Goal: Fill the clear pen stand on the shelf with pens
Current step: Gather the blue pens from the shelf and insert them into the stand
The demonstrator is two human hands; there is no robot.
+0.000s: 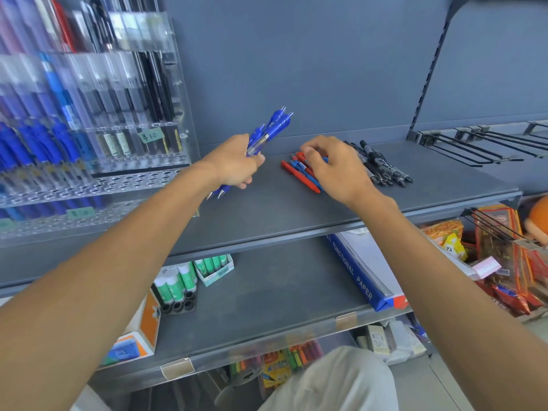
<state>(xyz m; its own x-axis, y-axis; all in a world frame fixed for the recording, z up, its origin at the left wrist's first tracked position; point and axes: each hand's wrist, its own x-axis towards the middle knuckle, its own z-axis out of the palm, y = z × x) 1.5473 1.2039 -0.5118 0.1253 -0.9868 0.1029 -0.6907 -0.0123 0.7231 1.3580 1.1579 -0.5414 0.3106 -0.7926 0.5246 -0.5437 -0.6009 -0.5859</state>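
Grey shelf (267,209) up top, and the clear pen stand (89,179) sits at its left end, already holding rows of pens. Left hand (234,164) hovers mid-shelf, fist wrapped tight round a bundle of blue pens (272,126). Right hand (335,167) curls its fingers onto the red and blue pens (299,173) lying mid-shelf; gripping one? Can't tell. Black pens (382,167) lie just beside.

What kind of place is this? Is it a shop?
Most likely a stationery shop. The clear pen stand carries a price tag, and the shelf below holds boxes of glue sticks and a pack of paper.
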